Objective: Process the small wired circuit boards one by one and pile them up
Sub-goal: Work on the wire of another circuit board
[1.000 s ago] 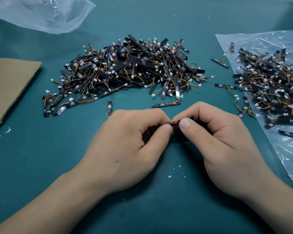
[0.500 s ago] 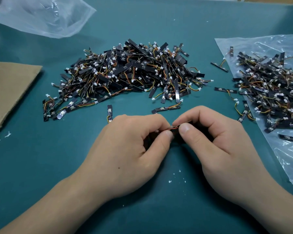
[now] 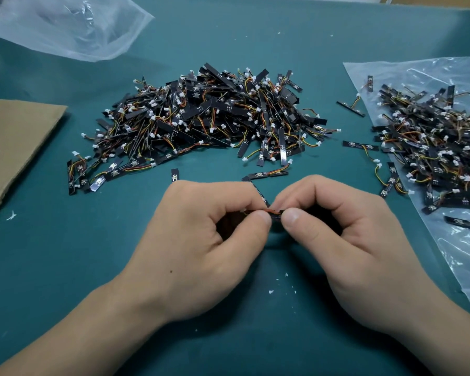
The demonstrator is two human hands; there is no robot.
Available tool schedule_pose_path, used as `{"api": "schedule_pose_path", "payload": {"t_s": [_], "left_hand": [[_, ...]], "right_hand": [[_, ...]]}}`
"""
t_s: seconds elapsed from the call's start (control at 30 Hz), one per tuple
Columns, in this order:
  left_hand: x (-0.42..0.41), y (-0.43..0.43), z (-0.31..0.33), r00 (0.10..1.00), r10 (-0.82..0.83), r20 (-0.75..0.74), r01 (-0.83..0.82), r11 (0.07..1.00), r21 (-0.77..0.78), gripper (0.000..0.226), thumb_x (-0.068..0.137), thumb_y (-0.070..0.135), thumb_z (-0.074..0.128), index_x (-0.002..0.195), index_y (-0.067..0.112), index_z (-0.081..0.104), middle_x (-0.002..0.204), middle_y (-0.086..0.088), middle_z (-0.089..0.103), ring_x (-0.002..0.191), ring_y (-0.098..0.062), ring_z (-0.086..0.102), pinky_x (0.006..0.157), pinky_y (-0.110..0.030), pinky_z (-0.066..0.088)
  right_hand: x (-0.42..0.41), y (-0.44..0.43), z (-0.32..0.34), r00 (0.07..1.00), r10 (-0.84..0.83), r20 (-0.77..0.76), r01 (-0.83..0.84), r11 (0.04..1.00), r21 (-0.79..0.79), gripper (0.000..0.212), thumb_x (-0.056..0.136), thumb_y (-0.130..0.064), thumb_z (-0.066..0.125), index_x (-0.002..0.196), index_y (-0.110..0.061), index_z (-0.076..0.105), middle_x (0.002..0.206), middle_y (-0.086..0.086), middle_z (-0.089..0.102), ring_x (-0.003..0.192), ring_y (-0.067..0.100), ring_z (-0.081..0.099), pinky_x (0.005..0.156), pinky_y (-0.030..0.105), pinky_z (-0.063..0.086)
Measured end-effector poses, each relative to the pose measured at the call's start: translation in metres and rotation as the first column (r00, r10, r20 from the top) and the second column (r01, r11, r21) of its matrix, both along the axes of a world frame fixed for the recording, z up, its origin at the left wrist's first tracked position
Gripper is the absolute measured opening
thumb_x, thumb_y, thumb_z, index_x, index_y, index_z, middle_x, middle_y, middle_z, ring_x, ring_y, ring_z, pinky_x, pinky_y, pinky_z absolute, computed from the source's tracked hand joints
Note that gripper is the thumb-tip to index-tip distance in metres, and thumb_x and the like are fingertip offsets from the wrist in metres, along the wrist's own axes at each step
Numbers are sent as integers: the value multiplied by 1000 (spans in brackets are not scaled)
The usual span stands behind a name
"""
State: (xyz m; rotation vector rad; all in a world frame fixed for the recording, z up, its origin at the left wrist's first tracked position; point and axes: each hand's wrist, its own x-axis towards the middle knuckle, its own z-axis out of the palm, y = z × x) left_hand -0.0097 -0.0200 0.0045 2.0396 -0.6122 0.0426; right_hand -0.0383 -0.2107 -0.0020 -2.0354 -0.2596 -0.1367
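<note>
The left hand (image 3: 201, 240) and right hand (image 3: 345, 240) have hardly moved since the earlier frame, and both still pinch one board (image 3: 276, 215) between thumb and forefinger. The board lies between the two thumbs, which almost touch, just near of the big pile (image 3: 206, 123) on the tabletop (image 3: 52, 253).

A teal mat (image 3: 52, 267) covered the whole work surface under soft, even light (a paler sheen lay along its far side). Brown cardboard (image 3: 17, 137) lay flat at the left edge, a crumpled clear plastic bag (image 3: 65, 25) sat in the far left corner, and white specks (image 3: 271, 292) dotted the near middle.
</note>
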Motion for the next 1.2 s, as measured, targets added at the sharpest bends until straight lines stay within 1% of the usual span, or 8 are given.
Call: {"api": "schedule_pose_path", "payload": {"t_s": [0.37, 0.53, 0.67, 0.8, 0.9, 1.0, 1.13, 1.2], "left_hand": [[1, 4, 1, 997, -40, -65, 36, 997, -65, 18, 85, 15, 63, 67, 13, 66, 53, -6, 50, 48, -19, 43, 45, -24, 33], [1, 3, 0, 998, -38, -47, 35, 997, -75, 21, 87, 15, 62, 66, 15, 66, 52, -5, 50, 47, -20, 44, 45, -28, 34], [0, 2, -2, 998, -51, -22, 50, 998, -48, 20, 88, 16, 63, 68, 15, 67, 52, -3, 48, 47, -16, 41, 45, -25, 33], [2, 2, -2, 999, -20, -31, 17, 995, -94, 18, 89, 17, 61, 72, 19, 67, 57, -4, 55, 50, -19, 49, 48, -30, 39], [1, 2, -1, 1000, -17, -1, 17, 997, -74, 11, 90, 23, 61, 87, 23, 72, 66, 2, 60, 58, -13, 53, 56, -18, 40], [3, 2, -1, 994, 77, 71, -76, 997, -19, 26, 93, 28, 56, 116, 26, 68, 92, 14, 65, 86, -10, 61, 77, -14, 40], [7, 0, -6, 973, 207, 97, -215, 973, 78, 29, 90, 22, 57, 114, 33, 70, 111, 28, 65, 112, 1, 55, 96, -11, 35], [8, 0, -9, 971, 217, 101, -230, 961, 153, 29, 89, 24, 56, 111, 37, 71, 111, 32, 64, 114, 2, 54, 103, -21, 38]], "right_hand": [[-1, 1, 2, 995, 97, 32, -97, 995, -12, 10, 95, -22, 62, 87, -26, 62, 99, -15, 71, 98, 15, 69, 82, 22, 50], [-1, 1, 3, 996, 94, 8, -95, 994, 46, 10, 93, -33, 57, 85, -28, 63, 97, -7, 72, 91, 23, 67, 80, 36, 53], [0, 0, 2, 991, 130, -10, -129, 991, 42, 11, 91, -31, 54, 81, -28, 59, 100, -10, 72, 94, 21, 67, 80, 30, 51], [-1, 0, 1, 992, 129, 18, -128, 992, -20, 27, 96, -38, 50, 73, -24, 52, 77, -4, 61, 78, 20, 58, 73, 34, 45], [-2, 1, 1, 980, 193, 37, -186, 972, -144, 40, 97, -34, 45, 62, -19, 32, 58, 0, 35, 59, 14, 40, 66, 27, 33], [-3, -1, 0, 992, 98, 78, -100, 995, 23, 42, 100, -32, 48, 61, -17, 38, 57, 3, 35, 54, 13, 36, 56, 30, 32], [1, -3, -1, 979, -185, 81, 146, 926, 349, 18, 106, -27, 48, 103, -24, 66, 62, 4, 55, 57, 17, 48, 56, 22, 42], [2, -2, -4, 982, -184, 35, 165, 938, 306, 17, 100, -25, 55, 114, -27, 65, 65, 2, 59, 57, 17, 51, 58, 20, 44]]}}
